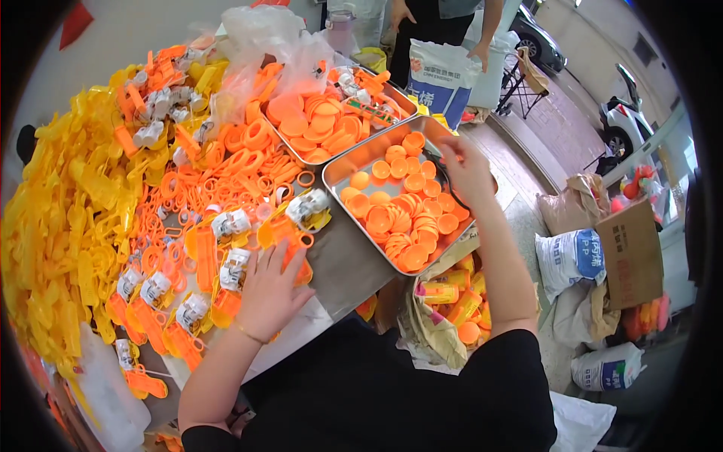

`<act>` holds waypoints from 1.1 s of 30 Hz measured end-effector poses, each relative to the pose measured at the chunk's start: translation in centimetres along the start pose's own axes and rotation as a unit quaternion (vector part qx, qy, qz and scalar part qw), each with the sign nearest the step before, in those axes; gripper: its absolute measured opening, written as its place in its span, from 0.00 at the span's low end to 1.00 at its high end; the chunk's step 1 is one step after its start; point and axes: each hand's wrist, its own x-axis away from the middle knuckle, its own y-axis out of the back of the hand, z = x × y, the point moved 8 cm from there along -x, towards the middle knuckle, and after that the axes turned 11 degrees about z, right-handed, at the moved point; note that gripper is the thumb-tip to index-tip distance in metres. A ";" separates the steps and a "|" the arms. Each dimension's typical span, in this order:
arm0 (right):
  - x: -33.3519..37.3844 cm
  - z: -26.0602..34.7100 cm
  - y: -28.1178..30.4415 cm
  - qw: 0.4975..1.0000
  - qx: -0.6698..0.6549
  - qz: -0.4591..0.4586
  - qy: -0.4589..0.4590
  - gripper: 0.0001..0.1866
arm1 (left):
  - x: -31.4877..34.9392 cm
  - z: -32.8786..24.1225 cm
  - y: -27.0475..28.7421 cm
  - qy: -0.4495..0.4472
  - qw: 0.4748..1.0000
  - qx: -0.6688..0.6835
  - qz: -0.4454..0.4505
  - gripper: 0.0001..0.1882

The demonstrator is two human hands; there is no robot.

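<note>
My left hand (273,292) lies with fingers spread on the near edge of the parts pile, beside white-and-orange assembled pieces (235,269). Over the right side of a metal tray (367,239), my right hand (468,172) has bent fingers closed at a dark, curved-handled tool (437,160); its exact kind is partly hidden. Inside that tray are many small orange cups (398,220), several of them nested in stacks. Orange flat strips and rings (256,135) spread across the table to the left of the tray.
A second metal tray (404,103) holds orange discs. Yellow parts (83,173) are heaped at far left, with clear plastic bags (275,45) behind. A sack of orange and yellow pieces (422,331) stands below the tray. Another person (444,19) stands beyond, near white sacks (440,79).
</note>
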 end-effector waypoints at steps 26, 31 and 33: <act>-11.4 3.5 -13.4 0.809 -0.535 0.214 -0.116 0.19 | -1.1 2.4 2.1 0.227 0.964 -0.024 -0.139 0.45; -2.2 14.0 -20.8 0.785 -0.322 0.529 0.001 0.23 | -1.5 2.7 0.9 0.240 0.961 -0.018 -0.135 0.52; -0.9 14.1 -24.0 0.774 -0.321 0.545 0.005 0.24 | -1.5 2.5 0.6 0.229 0.963 -0.003 -0.142 0.53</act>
